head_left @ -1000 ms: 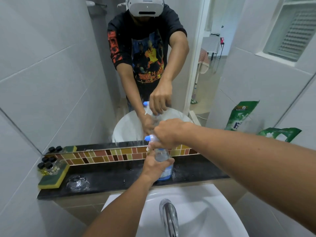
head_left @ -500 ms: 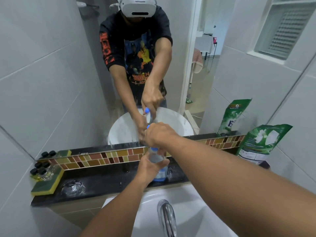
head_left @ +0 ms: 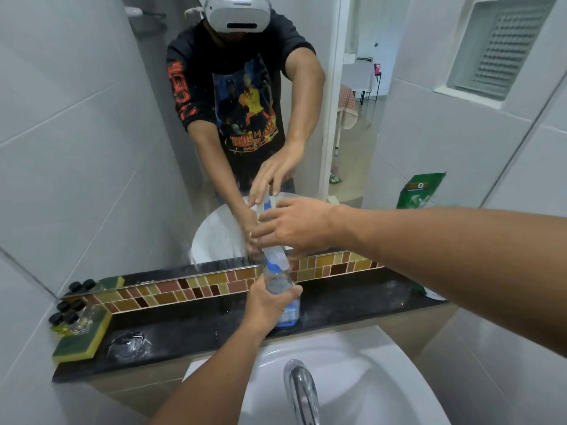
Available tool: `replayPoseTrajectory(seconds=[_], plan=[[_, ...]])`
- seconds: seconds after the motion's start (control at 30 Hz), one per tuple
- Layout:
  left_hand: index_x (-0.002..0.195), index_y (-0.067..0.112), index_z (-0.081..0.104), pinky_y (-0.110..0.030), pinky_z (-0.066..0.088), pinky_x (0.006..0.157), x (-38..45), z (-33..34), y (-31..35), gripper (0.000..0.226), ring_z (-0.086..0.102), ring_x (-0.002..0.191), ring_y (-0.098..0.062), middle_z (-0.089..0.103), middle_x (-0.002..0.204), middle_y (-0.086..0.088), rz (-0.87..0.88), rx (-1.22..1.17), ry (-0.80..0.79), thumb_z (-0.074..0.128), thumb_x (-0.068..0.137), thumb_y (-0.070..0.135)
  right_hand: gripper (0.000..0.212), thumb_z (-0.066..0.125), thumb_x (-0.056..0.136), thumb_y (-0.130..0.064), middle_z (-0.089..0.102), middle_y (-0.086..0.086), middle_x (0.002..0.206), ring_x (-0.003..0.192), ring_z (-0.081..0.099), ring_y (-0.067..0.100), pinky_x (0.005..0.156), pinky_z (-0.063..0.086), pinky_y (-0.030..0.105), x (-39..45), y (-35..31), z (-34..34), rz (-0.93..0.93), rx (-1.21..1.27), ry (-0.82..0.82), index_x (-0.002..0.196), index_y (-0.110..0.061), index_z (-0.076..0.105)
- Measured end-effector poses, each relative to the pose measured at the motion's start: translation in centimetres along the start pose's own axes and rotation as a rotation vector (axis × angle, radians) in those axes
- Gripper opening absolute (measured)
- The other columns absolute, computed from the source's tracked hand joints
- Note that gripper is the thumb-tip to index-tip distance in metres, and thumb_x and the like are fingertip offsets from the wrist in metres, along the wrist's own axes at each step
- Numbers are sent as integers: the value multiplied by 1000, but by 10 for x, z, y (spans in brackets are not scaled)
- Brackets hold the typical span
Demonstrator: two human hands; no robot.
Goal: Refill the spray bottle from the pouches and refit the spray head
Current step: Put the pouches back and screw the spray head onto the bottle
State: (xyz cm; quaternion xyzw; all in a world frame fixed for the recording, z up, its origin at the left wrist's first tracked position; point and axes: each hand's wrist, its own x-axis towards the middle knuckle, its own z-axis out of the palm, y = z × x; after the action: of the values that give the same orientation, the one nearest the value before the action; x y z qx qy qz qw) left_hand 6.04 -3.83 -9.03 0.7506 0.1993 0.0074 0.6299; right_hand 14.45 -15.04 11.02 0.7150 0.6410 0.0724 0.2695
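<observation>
A: Where's the bottle?

B: Centre of the frame, a little below the middle. It stands upright on the dark ledge behind the basin, in front of the mirror.

A: Who has it?

B: The left hand. It comes up from the lower centre and is wrapped round the clear body, fingers closed on it, thumb on the near side.

A: And the right hand?

B: It reaches in from the right edge and sits just above the bottle's top. The fingers are spread and loosely curved, clamped on nothing I can see. Whether a fingertip touches the head I cannot tell.

A: The head?

B: White and blue, on the bottle's neck, just under the right palm. How firmly it is seated does not show.

A: Any pouches?

B: One green pouch shows as a sliver at the right end of the ledge, mostly hidden behind the right forearm. Its reflection stands in the mirror, right of centre.

A: What else is on the ledge?

B: At the left end, a yellow and green sponge with small black-capped bottles on it, and beside it a crumpled clear wrapper. A chrome tap rises at the bottom centre over the basin.
</observation>
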Motion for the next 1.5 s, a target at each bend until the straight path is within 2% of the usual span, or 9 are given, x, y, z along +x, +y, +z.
replayPoseTrajectory(seconds=[0.1,0.23,0.33,0.5,0.67,0.8,1.03,1.4,1.5], plan=[[119,20,70,-33,62,84,-1,-1,-2,49,77,100,-19,79,110,-2,-5,-29,-4,93,80,35,57,59,100,-49,55,5,150,136,50,25,109,43,44,0,1,-1,-33,53,40,146,-16,53],[115,17,71,-40,64,88,-1,1,-5,47,78,99,-24,80,108,-7,-6,-74,8,95,78,32,56,47,103,-56,71,15,111,100,66,33,82,54,46,-7,1,6,37,235,143,120,-5,64],[110,16,72,-44,65,88,-1,2,-4,41,78,97,-28,80,105,-10,28,-58,14,94,79,32,58,41,102,-61,64,8,91,80,61,26,65,44,35,-5,-8,21,194,353,136,113,-9,65],[105,16,73,-45,67,83,-4,7,-3,37,80,92,-32,81,99,-12,44,-66,66,95,79,28,51,36,101,-63,50,-4,71,56,42,7,61,38,29,-6,-24,35,347,509,163,87,-17,54],[111,13,72,-53,66,91,-6,9,-1,42,79,95,-32,80,104,-14,32,-71,87,95,79,30,64,27,99,-68,56,1,74,59,49,12,60,44,33,-2,-28,31,432,460,92,90,-14,61],[115,10,71,-60,63,94,-9,14,0,49,76,101,-38,76,112,-19,29,-86,136,96,78,30,57,29,100,-68,48,-6,68,58,46,10,59,40,33,-3,-35,34,491,468,131,89,-18,54],[115,11,71,-59,62,94,-12,18,2,55,75,105,-37,76,112,-16,43,-82,184,96,76,39,44,27,98,-72,38,-11,68,59,43,14,57,39,35,-4,-46,44,585,484,195,94,-29,36],[120,15,70,-56,63,95,-16,22,5,57,72,106,-30,71,114,-8,48,-35,259,94,77,44,51,26,96,-73,40,-8,68,54,41,10,57,48,35,-1,-49,44,638,443,219,97,-26,43],[118,16,70,-56,60,97,-18,25,6,57,69,110,-30,68,110,-5,63,-6,300,94,76,46,53,25,97,-73,45,-5,73,59,49,16,60,52,37,-1,-51,44,652,439,208,98,-24,46]])
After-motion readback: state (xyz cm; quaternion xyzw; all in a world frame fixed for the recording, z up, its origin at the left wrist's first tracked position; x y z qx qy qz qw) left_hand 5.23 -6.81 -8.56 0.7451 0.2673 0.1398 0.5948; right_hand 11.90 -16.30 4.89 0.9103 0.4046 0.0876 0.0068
